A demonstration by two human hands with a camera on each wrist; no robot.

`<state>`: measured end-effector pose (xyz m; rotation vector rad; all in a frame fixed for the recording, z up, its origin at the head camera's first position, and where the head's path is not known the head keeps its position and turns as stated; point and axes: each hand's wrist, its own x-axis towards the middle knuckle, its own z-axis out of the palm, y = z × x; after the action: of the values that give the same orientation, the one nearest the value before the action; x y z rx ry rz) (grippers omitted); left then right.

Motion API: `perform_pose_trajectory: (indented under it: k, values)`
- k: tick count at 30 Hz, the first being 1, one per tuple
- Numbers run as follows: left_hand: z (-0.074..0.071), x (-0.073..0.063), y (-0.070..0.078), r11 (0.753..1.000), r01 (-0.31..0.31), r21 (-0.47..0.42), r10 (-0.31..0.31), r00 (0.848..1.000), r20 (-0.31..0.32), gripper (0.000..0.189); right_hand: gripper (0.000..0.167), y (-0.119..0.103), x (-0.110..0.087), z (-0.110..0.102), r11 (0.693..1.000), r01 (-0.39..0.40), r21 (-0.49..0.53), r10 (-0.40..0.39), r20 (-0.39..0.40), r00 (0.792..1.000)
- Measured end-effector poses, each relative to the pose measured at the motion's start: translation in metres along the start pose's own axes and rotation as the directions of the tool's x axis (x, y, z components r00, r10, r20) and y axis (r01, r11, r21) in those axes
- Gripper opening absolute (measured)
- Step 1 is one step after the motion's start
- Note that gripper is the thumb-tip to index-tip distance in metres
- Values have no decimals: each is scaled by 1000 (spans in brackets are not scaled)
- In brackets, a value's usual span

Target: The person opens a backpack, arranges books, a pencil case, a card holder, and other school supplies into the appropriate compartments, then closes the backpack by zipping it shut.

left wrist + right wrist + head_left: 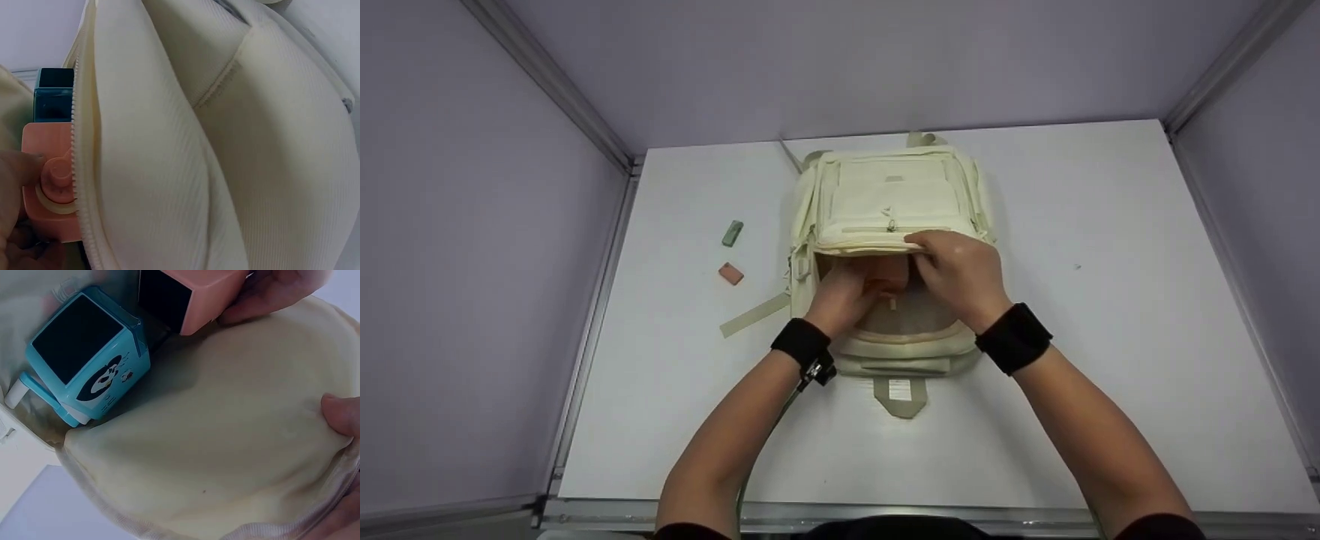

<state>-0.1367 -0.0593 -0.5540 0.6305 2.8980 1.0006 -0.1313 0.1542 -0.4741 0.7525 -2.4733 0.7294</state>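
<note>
A cream backpack [896,191] lies on the white table with its main compartment unzipped. My right hand [964,270] pinches the edge of its flap between thumb and fingers and lifts it. Inside the opening, my left hand [844,292] grips a pink box-shaped pencil sharpener [48,140], which has a round snail-shaped knob and a dark panel. Part of the left hand is hidden by the flap in the head view. Near the pink one, a teal crank pencil sharpener [107,382] with a penguin picture sits inside the bag, its handle at the left in the right wrist view.
Left of the bag lie a small green block [733,233] and a small pink block [730,274]. A loose strap [754,315] sticks out leftward, and a loop handle [901,407] points toward the person. Grey-lilac panels [847,67] enclose the table [1110,360].
</note>
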Motion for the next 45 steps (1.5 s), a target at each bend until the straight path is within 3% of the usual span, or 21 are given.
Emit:
perform_pose_trajectory:
  k: [6,12,22,27,31,33,35,37,38,40,42,45]
  values:
    - [0,-1,-3,999,-32,28,31,999,9,55,20,1,-2,2,1000,12,-1,-12,-20,1000]
    - [-3,0,-4,996,-25,-90,24,1000,-20,59,21,1,-3,1,1000,17,-1,-17,-25,1000]
    - [-1,2,-4,980,63,-187,-80,993,-82,56,21,-2,-2,1,1000,27,-10,-28,-17,999]
    - [0,0,-5,959,57,-278,-92,989,-115,60,20,-3,-1,2,1000,27,-5,-28,-15,1000]
    - [-6,-9,-7,974,58,-218,-86,989,-119,59,22,-3,-4,4,1000,20,-4,-20,-12,1000]
    - [-14,-18,-8,989,70,-129,-85,989,-118,50,22,-3,-6,5,1000,21,-3,-21,-10,1000]
    - [-27,-29,-10,998,67,-16,-68,990,-126,30,23,-4,-9,7,1000,31,3,-31,-7,999]
    - [-42,-41,-14,994,57,92,-41,986,-164,13,22,-4,-13,9,999,48,7,-48,-6,999]
    - [-50,-46,-16,990,46,130,-21,981,-191,14,23,-4,-15,9,998,56,7,-56,-5,998]
    - [-63,-52,-21,986,14,166,31,963,-267,18,22,-4,-21,10,997,72,5,-72,-5,997]
    - [-73,-54,-22,985,-43,168,99,934,-344,15,22,-3,-27,11,996,90,-1,-90,-11,996]
    - [-79,-55,-10,967,-184,175,237,906,-352,35,23,-2,-36,14,994,110,-5,-110,-22,994]
